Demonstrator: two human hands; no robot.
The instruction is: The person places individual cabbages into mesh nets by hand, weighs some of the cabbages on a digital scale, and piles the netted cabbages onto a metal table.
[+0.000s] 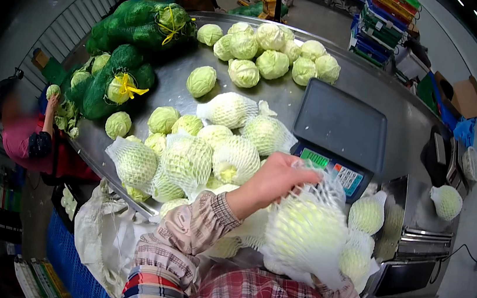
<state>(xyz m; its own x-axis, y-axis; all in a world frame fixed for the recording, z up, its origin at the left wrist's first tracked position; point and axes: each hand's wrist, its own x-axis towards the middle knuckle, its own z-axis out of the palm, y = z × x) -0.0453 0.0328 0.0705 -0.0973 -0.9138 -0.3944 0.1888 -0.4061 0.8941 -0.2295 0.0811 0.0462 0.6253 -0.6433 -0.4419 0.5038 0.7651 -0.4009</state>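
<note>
White foam netting (320,192) is gathered at its top in the fingers of the left hand (277,181), a narrow, closed hold, with a round pale-green cabbage (304,232) sheathed in it just below the grip. The right hand is hidden behind that cabbage, so its hold cannot be told. Judging by how things lie, the sleeving is partway through: white-netted cabbages (187,159) heap to the left of the grip, others sit close on its right, and one stands well apart farther right. Still to be sleeved, it seems, are bare pale-green cabbages (272,64) beyond the grip, past the flat dark-grey scale (342,124), several among the heap, and those in dark-green mesh sacks (132,25) far to its left.
</note>
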